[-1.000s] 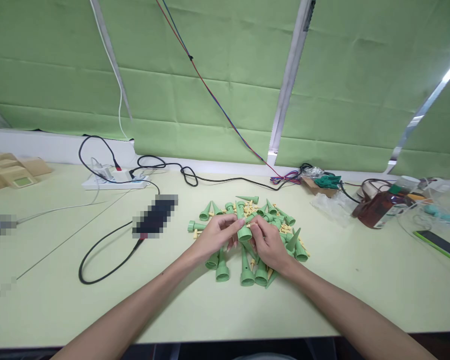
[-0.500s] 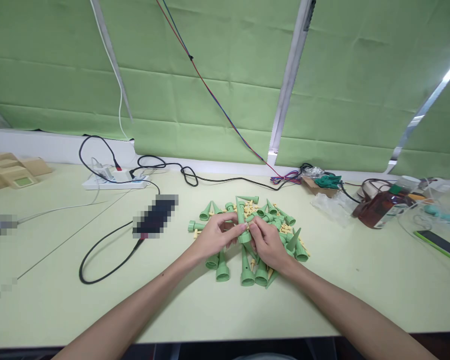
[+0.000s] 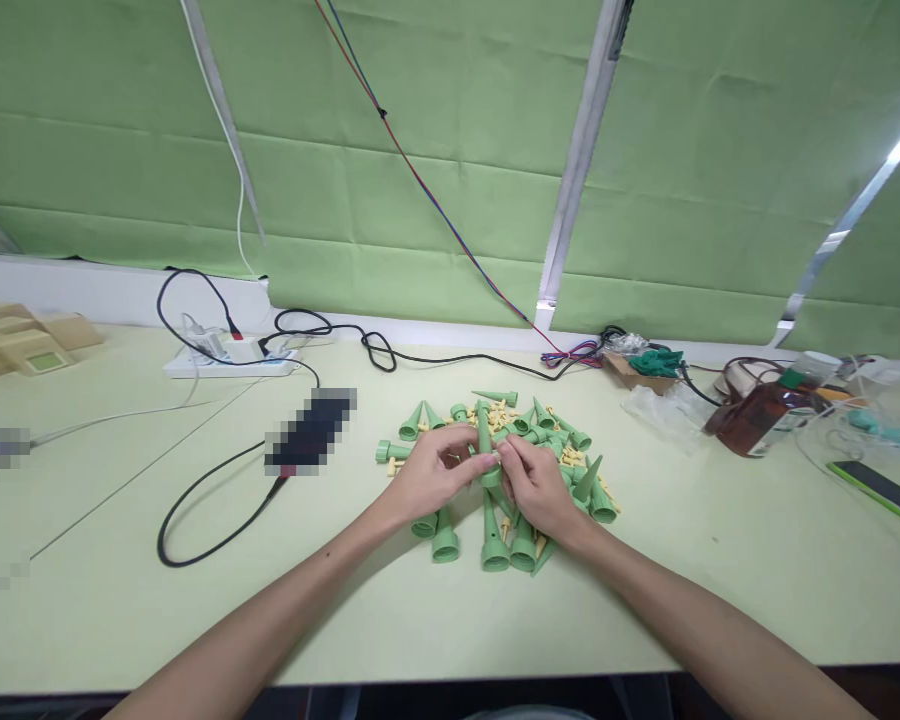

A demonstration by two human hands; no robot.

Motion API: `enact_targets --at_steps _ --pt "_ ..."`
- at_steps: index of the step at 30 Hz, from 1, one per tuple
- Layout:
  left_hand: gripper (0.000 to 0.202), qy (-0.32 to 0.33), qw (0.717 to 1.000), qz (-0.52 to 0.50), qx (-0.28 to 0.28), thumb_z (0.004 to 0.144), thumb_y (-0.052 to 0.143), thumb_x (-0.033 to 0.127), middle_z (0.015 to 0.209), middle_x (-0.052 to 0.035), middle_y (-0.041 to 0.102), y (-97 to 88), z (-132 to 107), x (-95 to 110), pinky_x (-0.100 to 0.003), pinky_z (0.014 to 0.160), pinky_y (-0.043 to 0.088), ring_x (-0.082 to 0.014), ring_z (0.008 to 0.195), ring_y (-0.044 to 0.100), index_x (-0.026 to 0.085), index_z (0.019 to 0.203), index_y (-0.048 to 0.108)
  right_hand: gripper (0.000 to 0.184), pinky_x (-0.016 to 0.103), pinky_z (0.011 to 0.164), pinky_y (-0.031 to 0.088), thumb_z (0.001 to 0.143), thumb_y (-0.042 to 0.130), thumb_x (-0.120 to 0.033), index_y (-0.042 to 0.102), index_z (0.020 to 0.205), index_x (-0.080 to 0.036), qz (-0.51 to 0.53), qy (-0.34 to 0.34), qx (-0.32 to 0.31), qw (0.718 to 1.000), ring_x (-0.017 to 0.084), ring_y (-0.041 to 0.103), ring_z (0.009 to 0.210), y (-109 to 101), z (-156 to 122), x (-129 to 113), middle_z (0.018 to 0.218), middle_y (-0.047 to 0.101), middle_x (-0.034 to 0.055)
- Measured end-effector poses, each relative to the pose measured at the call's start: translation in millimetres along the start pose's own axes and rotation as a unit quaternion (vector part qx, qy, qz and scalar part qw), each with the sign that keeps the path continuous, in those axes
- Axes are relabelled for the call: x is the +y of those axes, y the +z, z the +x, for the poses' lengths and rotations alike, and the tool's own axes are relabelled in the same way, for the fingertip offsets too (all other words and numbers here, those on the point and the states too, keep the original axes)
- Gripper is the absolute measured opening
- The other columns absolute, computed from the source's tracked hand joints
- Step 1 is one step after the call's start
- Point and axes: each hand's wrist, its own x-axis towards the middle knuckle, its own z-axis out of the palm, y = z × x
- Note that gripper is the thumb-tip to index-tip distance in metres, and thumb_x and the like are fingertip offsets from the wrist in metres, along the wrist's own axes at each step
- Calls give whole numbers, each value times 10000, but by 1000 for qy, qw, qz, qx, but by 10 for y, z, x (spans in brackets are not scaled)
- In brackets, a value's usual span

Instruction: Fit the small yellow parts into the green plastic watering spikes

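Over a pile of parts, my left hand (image 3: 436,470) is closed around a hollow green plastic plant-watering spike (image 3: 484,428), thumb across its lower part. My right hand (image 3: 536,488) is pinched against the side of that spike. Whatever its fingertips grip is hidden. Below and around both hands lie several more green cone-shaped spikes (image 3: 495,552), some with their round open ends facing me. Small yellow plastic fittings (image 3: 572,457) are scattered among them, mostly behind and to the right of my hands.
Left of the pile, a blurred-out dark device (image 3: 311,430) trails a looped black cable (image 3: 163,530). A power strip (image 3: 229,367) stands at the back left. To the right are a brown bottle (image 3: 761,415), a clear plastic bag (image 3: 671,415) and a green-edged phone (image 3: 881,492).
The held spike has tilted slightly, and my left thumb has shifted a little to the right along it. My right hand stays almost where it was, and the pile looks the same.
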Motion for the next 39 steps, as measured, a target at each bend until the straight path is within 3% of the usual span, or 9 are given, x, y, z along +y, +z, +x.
enact_targets --at_steps 7,31,36,39 --pt "300 33 998 45 19 865 597 376 716 19 473 6 3 -21 -224 556 360 -115 657 444 164 671 511 413 281 482 330 1007 370 -417 379 639 -229 -9 -7 3 1000 129 391 434 -8 17 -47 471 405 -43" --pt "284 87 993 82 0 886 599 319 745 14 454 22 -14 -81 -218 567 370 -103 657 446 155 667 521 418 265 504 296 985 388 -312 384 581 -203 -45 -12 18 999 108 364 441 -3 32 -23 460 379 -46" --pt "285 88 990 106 26 909 566 357 768 1 495 45 -10 -78 -219 575 381 -119 695 483 162 701 548 404 262 512 289 982 411 -332 369 601 -205 -55 -16 41 998 107 344 468 -11 55 -25 503 340 -50" --pt "270 70 990 113 40 934 512 401 860 -30 572 74 -12 -86 -235 614 416 -149 775 537 174 837 621 401 264 513 297 993 403 -353 392 620 -205 -49 -1 52 997 110 359 475 -25 53 -29 516 370 -48"
